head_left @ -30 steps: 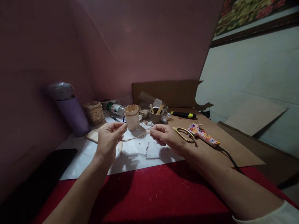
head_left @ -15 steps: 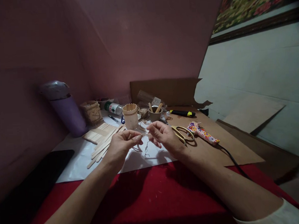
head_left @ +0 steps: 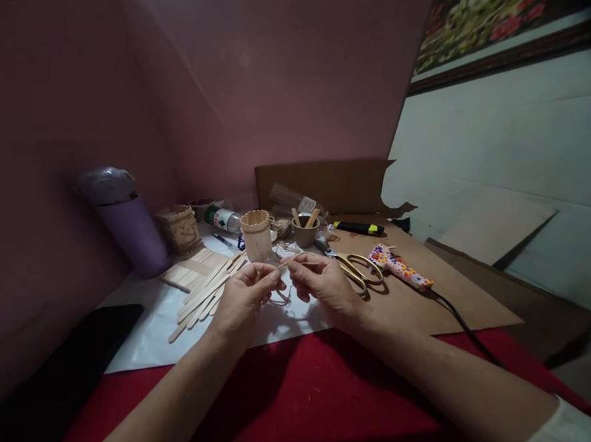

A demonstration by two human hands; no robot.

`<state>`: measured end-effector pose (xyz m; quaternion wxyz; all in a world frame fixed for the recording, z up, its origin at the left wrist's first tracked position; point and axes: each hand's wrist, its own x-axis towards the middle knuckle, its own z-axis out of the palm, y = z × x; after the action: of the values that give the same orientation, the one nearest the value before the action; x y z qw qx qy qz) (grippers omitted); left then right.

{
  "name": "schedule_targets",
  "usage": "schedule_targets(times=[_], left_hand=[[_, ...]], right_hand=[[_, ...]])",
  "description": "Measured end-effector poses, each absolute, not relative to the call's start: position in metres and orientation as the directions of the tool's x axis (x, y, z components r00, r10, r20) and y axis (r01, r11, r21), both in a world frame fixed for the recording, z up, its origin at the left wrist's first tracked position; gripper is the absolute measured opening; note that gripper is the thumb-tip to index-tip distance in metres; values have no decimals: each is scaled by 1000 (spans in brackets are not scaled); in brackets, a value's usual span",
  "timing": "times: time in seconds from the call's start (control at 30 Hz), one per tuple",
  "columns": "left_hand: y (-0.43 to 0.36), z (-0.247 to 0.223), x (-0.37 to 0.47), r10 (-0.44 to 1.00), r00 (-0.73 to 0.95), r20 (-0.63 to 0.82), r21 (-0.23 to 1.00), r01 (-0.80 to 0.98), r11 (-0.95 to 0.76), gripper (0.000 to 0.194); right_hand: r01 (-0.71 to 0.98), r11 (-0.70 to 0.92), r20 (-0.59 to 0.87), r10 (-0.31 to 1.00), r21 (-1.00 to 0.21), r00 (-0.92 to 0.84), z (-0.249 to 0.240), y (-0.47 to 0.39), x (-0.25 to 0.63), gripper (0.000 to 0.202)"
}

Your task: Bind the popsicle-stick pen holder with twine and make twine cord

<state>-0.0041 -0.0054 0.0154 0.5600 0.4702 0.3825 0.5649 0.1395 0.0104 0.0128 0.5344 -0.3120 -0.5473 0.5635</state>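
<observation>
Thin twine [head_left: 279, 299] is pinched between my two hands, its loose loop hanging over the white paper. My left hand [head_left: 250, 294] has thumb and forefinger closed on the twine. Close beside it, fingertips nearly touching, my right hand [head_left: 319, 283] also pinches the twine. Just behind the hands stands a round cup with a scalloped rim [head_left: 256, 237]. Wooden craft sticks [head_left: 200, 303] lie fanned out left of my left hand. Gold-handled scissors [head_left: 351, 271] rest to the right of my right hand.
A patterned glue gun [head_left: 401, 266] with a black cord and a utility knife [head_left: 359, 228] lie on brown cardboard [head_left: 455, 298]. Farther back are a pot with sticks [head_left: 305, 235], plastic bottles and a woven box [head_left: 180, 229]. A purple tumbler [head_left: 133, 234] and a black object [head_left: 112, 332] are left.
My hands have come closer together, with the right hand moving left toward the left fingertips. The view has shifted slightly.
</observation>
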Motion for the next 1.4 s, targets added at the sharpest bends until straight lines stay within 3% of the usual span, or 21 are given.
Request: schedule_targets(times=[0.23, 0.37, 0.5, 0.6, 0.8, 1.03, 1.4], left_hand=[[-8, 11, -2, 990, 130, 55, 983, -180, -31, 19], [-5, 10, -5, 993, 54, 103, 972, -218, -89, 25], [-7, 15, -3, 989, 118, 87, 944, -326, -44, 29], [-9, 18, -2, 985, 146, 89, 941, -337, -35, 24], [-7, 16, -7, 996, 82, 46, 961, -275, -22, 24], [-5, 13, -7, 999, 11, 32, 962, -273, -28, 37], [-1, 19, 2, 1000, -23, 20, 961, -275, -25, 41]], right_hand=[[-283, 106, 172, 960, -953, -220, 18, 10, 142, 21], [-235, 39, 116, 939, -971, -324, 17, 9, 142, 15], [-177, -82, 18, 865, -981, -502, 14, 7, 142, 15], [-162, -90, 21, 813, -983, -582, 14, 6, 142, 14], [-67, 33, 62, 863, -997, -502, 20, 0, 140, 8], [-66, 4, 33, 895, -998, -446, 20, -1, 138, 10], [-27, -25, -12, 911, -999, -413, 23, -2, 137, 15]])
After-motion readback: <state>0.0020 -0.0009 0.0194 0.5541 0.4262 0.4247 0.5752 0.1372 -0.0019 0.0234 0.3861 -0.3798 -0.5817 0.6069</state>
